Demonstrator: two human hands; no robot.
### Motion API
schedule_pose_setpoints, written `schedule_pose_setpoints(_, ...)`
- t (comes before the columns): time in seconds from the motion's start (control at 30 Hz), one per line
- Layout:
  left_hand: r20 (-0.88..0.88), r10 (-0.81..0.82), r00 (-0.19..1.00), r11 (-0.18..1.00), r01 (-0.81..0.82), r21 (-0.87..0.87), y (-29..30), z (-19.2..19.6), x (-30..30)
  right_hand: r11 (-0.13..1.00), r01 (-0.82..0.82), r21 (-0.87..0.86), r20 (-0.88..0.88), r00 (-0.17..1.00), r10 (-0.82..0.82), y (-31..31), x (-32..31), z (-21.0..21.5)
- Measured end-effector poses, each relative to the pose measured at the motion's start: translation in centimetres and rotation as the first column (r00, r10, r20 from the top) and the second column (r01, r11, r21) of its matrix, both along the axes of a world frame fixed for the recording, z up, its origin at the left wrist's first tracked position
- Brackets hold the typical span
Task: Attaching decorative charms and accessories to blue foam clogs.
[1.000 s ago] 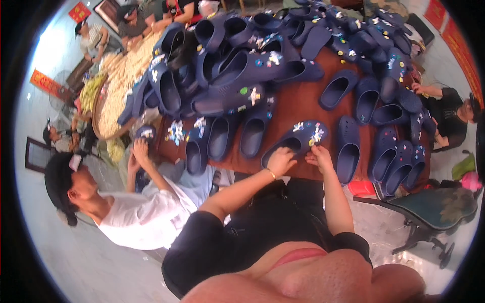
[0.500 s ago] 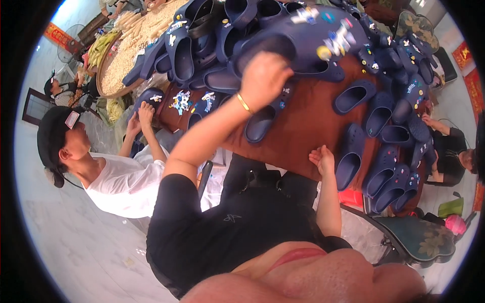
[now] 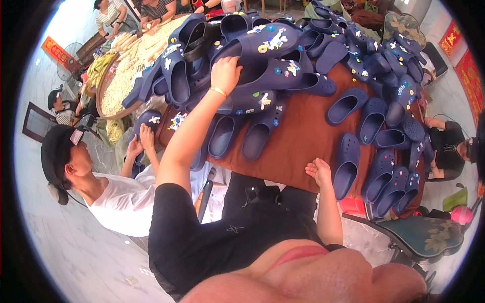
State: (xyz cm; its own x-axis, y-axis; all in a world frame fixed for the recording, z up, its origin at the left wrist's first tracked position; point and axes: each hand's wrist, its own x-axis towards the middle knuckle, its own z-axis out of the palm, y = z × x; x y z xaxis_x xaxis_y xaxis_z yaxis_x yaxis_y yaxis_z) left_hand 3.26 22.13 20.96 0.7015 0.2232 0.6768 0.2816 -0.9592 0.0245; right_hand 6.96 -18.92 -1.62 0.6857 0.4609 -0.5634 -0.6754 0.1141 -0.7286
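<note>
My left hand (image 3: 225,74), with a gold bracelet at the wrist, has its fingers curled at the heel opening of a navy clog (image 3: 268,41). White, blue and yellow charms stud that clog's toe, and it lies on top of a heap of similar clogs. Just below it is another decorated clog (image 3: 277,72). Over the near edge of the brown-covered table (image 3: 290,136), my right hand (image 3: 319,172) is open, its fingers stretched out and nothing in it. Two clogs (image 3: 260,134) lie side by side on the cloth between my arms.
More navy clogs (image 3: 346,166) line the table's right side. At my left, a co-worker in white (image 3: 124,194) handles a clog (image 3: 150,120) beside a small pile of charms (image 3: 177,120). A round tray (image 3: 108,108) of pale kernels stands behind. A chair (image 3: 419,235) is at lower right.
The charm-studded clog has come down from above the table onto the heap, moving left with my left hand. My right hand has stayed nearly still, open.
</note>
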Motion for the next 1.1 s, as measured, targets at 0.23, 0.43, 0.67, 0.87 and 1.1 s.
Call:
schedule_pose_setpoints(0.23, 0.116, 0.035, 0.993, 0.995, -0.024, -0.093, -1.6, -0.5, -1.3, 0.978, 0.128, -0.164, 0.267, 0.960, -0.080, -0.6, -1.6, 2.5)
schedule_pose_setpoints(0.43, 0.171, -0.012, 0.985, 0.986, 0.040, -0.162, -2.4, -0.8, -1.8, 0.735, 0.618, -0.278, 0.943, 0.320, 0.088, -6.6, -0.9, 7.9)
schedule_pose_setpoints(0.67, 0.374, -0.275, 0.886, 0.923, 0.352, -0.157, -9.2, 0.1, -2.5, 0.153, 0.705, -0.693, 0.697, 0.599, 0.395, -10.4, -1.2, 7.7)
schedule_pose_setpoints(0.87, 0.221, -0.529, 0.819, 0.729, 0.572, -0.376, -16.5, -6.6, -4.0, 0.281, 0.445, -0.850, 0.524, 0.762, 0.379, -11.1, -1.9, 2.1)
schedule_pose_setpoints(1.1, -0.076, -0.625, 0.777, 0.670, 0.484, -0.564, -20.4, -16.7, -4.7, 0.345, 0.552, -0.759, 0.645, 0.710, 0.283, -11.9, 1.3, -0.2)
